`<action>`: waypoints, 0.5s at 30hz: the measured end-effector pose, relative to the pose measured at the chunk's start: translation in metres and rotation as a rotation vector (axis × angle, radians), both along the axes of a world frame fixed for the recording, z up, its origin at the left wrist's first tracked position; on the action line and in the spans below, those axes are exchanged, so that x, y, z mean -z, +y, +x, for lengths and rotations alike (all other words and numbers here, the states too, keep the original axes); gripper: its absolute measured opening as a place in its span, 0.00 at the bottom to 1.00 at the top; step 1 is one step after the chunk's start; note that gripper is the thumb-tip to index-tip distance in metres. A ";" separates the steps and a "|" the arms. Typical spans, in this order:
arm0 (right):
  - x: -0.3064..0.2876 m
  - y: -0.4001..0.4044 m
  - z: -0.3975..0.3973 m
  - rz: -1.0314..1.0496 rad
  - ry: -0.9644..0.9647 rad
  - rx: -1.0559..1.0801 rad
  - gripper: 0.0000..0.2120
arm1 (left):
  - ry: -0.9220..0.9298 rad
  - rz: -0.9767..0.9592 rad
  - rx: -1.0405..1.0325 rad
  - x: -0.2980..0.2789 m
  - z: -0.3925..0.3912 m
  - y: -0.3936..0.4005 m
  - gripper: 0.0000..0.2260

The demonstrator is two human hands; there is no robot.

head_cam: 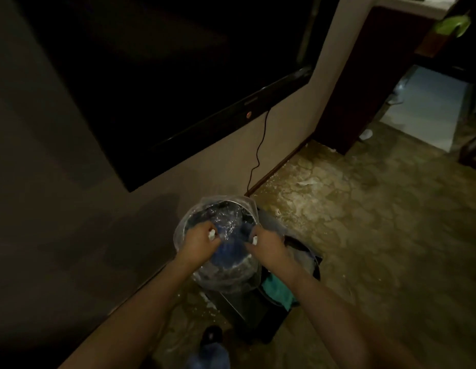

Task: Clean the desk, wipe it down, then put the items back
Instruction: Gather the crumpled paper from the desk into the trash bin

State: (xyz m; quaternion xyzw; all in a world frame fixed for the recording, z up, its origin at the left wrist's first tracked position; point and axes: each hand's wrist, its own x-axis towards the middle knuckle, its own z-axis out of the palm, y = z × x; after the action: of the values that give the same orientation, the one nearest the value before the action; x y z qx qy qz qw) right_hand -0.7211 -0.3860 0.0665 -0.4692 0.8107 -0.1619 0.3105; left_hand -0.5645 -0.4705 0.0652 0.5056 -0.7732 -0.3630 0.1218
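Dim room. A large dark screen (157,83) hangs on the wall, with a cable (259,153) dropping from its lower edge to the patterned floor (377,222). The desk is not in view.

I stand over a round bin (220,251) lined with a clear plastic bag (186,230), set on the floor against the wall's base. A second dark container (306,262) sits just beside it on my right, teal cloth (278,288) showing at its near edge.

Both hands are above the bin mouth. My left hand (198,242) is curled and pinches a small white scrap (212,235); my right hand (267,245) is curled round another white scrap (255,239). What the scraps are, I cannot tell.

Key relation: the bin opening lies directly below and between both grips, each hand about equally near it. Judgement: this is the discard step of clearing; release should need only the fingers opening, no reach. Wiping not yet begun.
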 end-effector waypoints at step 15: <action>0.107 -0.102 0.026 0.306 -0.154 -0.154 0.17 | -0.143 0.195 0.096 0.088 -0.012 -0.109 0.05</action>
State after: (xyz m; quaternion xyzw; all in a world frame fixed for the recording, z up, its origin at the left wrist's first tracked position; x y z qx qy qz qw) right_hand -0.6952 -0.4878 -0.0401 -0.4631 0.7615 -0.0481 0.4510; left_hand -0.5762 -0.5798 -0.0232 0.5021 -0.7642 -0.4049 -0.0007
